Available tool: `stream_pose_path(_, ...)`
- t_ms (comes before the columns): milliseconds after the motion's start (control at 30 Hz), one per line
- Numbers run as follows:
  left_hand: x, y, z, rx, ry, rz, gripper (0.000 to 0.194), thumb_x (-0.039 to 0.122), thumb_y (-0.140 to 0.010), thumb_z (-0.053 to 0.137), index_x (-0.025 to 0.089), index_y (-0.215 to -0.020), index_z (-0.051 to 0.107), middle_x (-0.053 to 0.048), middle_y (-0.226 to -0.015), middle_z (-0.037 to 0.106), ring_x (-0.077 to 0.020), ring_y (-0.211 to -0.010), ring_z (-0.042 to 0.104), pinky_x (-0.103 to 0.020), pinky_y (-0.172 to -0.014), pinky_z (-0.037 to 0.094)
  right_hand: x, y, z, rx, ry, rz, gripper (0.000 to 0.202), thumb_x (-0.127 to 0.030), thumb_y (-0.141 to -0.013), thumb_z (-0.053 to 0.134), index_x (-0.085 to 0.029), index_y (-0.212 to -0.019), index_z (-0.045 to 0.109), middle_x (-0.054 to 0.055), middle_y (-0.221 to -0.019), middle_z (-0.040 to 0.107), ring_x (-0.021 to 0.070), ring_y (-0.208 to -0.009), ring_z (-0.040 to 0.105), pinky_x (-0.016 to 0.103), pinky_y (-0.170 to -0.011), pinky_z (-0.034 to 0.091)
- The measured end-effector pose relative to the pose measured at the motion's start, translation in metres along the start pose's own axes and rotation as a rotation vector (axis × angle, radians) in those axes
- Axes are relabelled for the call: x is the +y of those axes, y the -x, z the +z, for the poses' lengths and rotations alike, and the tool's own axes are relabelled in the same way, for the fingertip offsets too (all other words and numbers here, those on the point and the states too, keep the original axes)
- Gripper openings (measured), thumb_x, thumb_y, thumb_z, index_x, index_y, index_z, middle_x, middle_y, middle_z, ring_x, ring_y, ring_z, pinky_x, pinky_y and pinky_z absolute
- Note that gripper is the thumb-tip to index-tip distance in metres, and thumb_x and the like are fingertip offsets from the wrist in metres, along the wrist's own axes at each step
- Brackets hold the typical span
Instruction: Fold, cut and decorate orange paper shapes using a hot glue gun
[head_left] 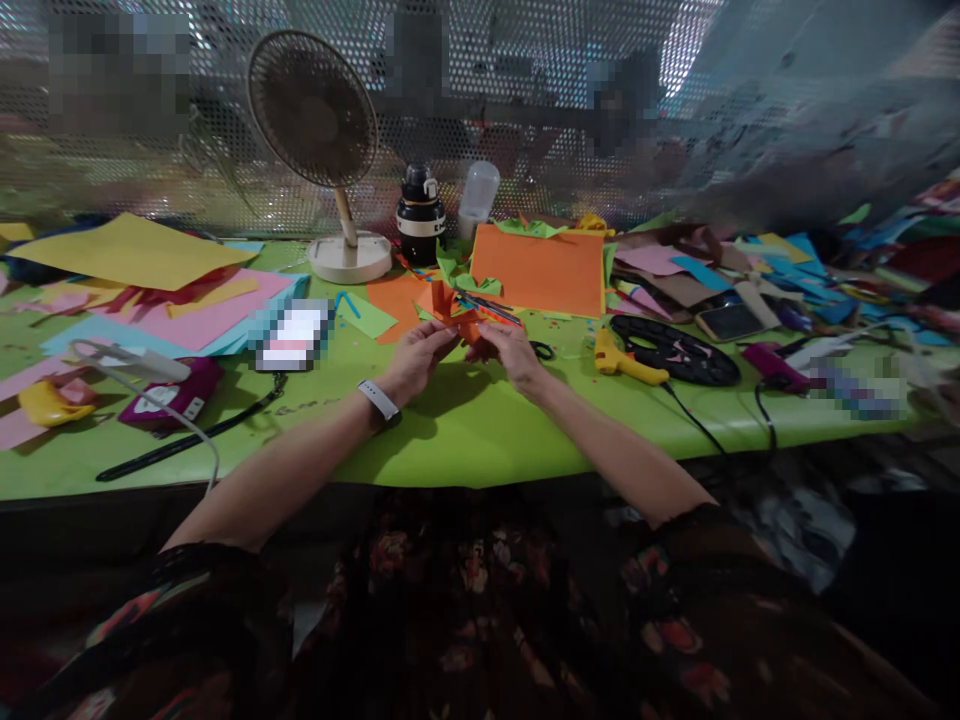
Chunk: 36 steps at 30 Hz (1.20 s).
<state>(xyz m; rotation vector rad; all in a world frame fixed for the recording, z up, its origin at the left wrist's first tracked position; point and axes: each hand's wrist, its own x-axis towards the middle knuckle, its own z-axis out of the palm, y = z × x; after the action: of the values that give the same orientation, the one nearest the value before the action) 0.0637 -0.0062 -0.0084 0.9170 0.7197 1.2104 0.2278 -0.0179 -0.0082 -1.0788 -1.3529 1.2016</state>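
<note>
In the middle of the head view, a small folded piece of orange paper (pixel 468 325) is held just above the green tabletop. My left hand (pixel 420 352) pinches its left side, with a pale-banded watch on that wrist. My right hand (pixel 510 350) closes its fingertips on the right side. Some of the fingers are hidden behind the paper. Right behind the hands lie scissors (pixel 487 304), with a dark handle loop showing near my right hand. Another orange folded scrap (pixel 436 298) stands up just beyond my left fingertips.
A white desk fan (pixel 349 258), a black bottle (pixel 420 225) and orange sheets (pixel 536 270) stand or lie at the back. Coloured paper (pixel 135 250) and a phone (pixel 294 335) are on the left. A yellow glue gun (pixel 628 362) with a cord and a black tray (pixel 679 352) are right.
</note>
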Motion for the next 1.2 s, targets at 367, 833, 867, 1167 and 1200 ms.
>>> stream_pose_path(367, -0.0013, -0.0008, -0.0007, -0.023, 0.048, 0.004, 0.012, 0.013, -0.07, 0.075, 0.017, -0.069, 0.064, -0.001, -0.079, 0.073, -0.0128, -0.083, 0.07, -0.03, -0.096, 0.05, 0.0023, 0.0032, -0.0003, -0.035, 0.053, -0.122, 0.046, -0.065, -0.078, 0.066, -0.021, -0.067, 0.057, -0.003, -0.056, 0.058, 0.0095, -0.05, 0.052, 0.025, -0.052, 0.041)
stream_pose_path(833, -0.0032, -0.0013, -0.0022, -0.062, 0.097, -0.024, 0.016, 0.016, -0.07, 0.08, 0.015, -0.069, 0.064, -0.001, -0.071, 0.071, -0.0117, -0.073, 0.069, -0.03, -0.093, 0.051, 0.0004, 0.0045, -0.0003, -0.08, -0.047, -0.031, 0.04, -0.055, -0.068, 0.079, -0.017, -0.07, 0.065, 0.0, -0.058, 0.065, 0.0099, -0.053, 0.058, 0.023, -0.052, 0.047)
stream_pose_path(867, -0.0026, -0.0007, -0.002, -0.073, 0.1, -0.032, 0.015, 0.016, -0.071, 0.08, 0.015, -0.07, 0.065, -0.001, -0.073, 0.072, -0.012, -0.074, 0.069, -0.031, -0.093, 0.052, 0.0005, 0.0046, -0.0005, -0.074, -0.055, -0.023, 0.039, -0.054, -0.069, 0.079, -0.017, -0.071, 0.065, 0.0, -0.058, 0.065, 0.0098, -0.053, 0.058, 0.023, -0.051, 0.046)
stream_pose_path(1167, -0.0015, 0.0011, -0.0035, -0.125, 0.051, -0.02, 0.019, 0.016, -0.067, 0.083, 0.013, -0.079, 0.069, -0.003, -0.081, 0.074, -0.0117, -0.077, 0.07, -0.028, -0.09, 0.053, -0.0006, 0.0071, 0.0008, -0.074, -0.089, 0.004, 0.035, -0.049, -0.068, 0.079, -0.017, -0.072, 0.065, 0.0, -0.06, 0.066, 0.0084, -0.051, 0.056, 0.022, -0.051, 0.044)
stream_pose_path(1200, -0.0011, 0.0006, -0.0041, -0.132, 0.035, -0.01, 0.019, 0.017, -0.067, 0.084, 0.013, -0.079, 0.069, -0.003, -0.08, 0.074, -0.0113, -0.076, 0.07, -0.027, -0.089, 0.053, -0.0008, 0.0069, 0.0001, -0.083, -0.088, 0.012, 0.035, -0.048, -0.068, 0.079, -0.017, -0.073, 0.065, 0.0, -0.06, 0.067, 0.0087, -0.052, 0.057, 0.023, -0.051, 0.044)
